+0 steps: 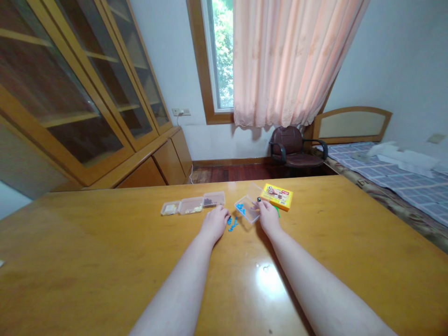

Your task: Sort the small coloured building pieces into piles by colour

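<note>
My right hand (269, 217) grips the right side of a clear plastic box (250, 215), which is tilted and has its lid (255, 191) swung up. Several small blue pieces (240, 208) lie inside it. My left hand (216, 221) is at the table to the left of the box, its fingers closed around blue pieces (229, 221); their exact kind is too small to make out. More loose blue pieces (233, 227) lie on the wood between my hands. Green pieces (277, 212) show just beyond my right hand.
Three clear boxes stand in a row on the left: one with pale pieces (170, 209), another with cream pieces (198, 208), a third with dark pieces (209, 201). A yellow packet (280, 197) lies at the back right of the wooden table (105, 261). A chair (292, 147) stands beyond.
</note>
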Demonstrator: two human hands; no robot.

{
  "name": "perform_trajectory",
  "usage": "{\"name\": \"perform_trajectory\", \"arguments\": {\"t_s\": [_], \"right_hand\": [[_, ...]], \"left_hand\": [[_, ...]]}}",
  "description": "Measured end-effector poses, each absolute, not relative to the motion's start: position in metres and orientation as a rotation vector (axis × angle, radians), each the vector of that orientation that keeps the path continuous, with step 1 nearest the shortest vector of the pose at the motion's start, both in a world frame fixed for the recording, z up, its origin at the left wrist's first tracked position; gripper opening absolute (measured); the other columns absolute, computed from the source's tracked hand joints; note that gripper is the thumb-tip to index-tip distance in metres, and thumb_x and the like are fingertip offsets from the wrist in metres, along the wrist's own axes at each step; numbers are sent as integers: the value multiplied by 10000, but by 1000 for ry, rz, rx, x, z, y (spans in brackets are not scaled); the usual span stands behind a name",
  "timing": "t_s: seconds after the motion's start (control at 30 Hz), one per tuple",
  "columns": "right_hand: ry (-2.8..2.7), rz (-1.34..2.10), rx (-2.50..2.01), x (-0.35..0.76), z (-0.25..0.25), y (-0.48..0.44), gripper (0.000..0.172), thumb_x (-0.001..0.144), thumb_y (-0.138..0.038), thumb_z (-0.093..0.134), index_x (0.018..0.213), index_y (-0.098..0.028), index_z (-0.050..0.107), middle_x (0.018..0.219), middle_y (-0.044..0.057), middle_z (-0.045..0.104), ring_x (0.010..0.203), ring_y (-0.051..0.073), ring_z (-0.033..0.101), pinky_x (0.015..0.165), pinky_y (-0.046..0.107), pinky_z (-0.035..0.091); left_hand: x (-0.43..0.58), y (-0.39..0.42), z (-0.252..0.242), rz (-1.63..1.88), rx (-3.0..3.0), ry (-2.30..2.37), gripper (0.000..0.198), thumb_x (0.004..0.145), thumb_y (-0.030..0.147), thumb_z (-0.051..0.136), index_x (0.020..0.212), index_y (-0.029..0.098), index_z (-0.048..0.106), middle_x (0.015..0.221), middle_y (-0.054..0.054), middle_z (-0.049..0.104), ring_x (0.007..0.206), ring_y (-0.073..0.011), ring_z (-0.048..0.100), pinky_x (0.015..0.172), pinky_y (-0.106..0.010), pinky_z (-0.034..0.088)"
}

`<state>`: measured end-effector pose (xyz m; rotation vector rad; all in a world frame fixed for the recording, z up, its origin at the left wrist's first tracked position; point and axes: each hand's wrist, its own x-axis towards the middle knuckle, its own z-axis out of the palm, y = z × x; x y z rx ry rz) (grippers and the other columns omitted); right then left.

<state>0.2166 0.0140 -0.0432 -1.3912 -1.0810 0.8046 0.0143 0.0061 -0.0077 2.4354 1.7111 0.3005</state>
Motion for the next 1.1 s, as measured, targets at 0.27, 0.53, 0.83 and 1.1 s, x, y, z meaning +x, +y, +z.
{"name": "perform_trajectory", "arguments": {"t_s": [0.27,0.53,0.83,1.1], "right_hand": [[-1073,817,-1381,218,-48,17,532,758,-660,469,738,-166,665,798,97,713,815,249,639,780,335,453],[-1079,803,-1403,218,-44,15,516,762,-647,468,717,-172,665,791,95,717,805,248,637,777,334,449],[-1083,804,-1417,217,-41,14,497,775,-629,460,692,-181,658,793,91,719,800,245,637,765,328,450],[-1126,781,-1411,218,-46,16,498,787,-615,443,695,-179,666,760,79,708,756,231,631,743,320,447]], "left_hand": [[10,8,-11,351,2453,1662,166,882,232,503,933,216,660,1006,-49,598,908,-167,584,819,-279,426],[4,9,-13,368,2415,1607,177,867,204,515,953,240,666,998,-37,608,927,-165,584,825,-270,425],[11,7,-10,319,2447,1621,143,869,202,509,915,210,644,983,-47,611,909,-171,583,801,-276,422],[13,8,-8,345,2388,1724,143,888,213,485,907,184,624,989,-63,610,908,-176,590,801,-285,436]]}}
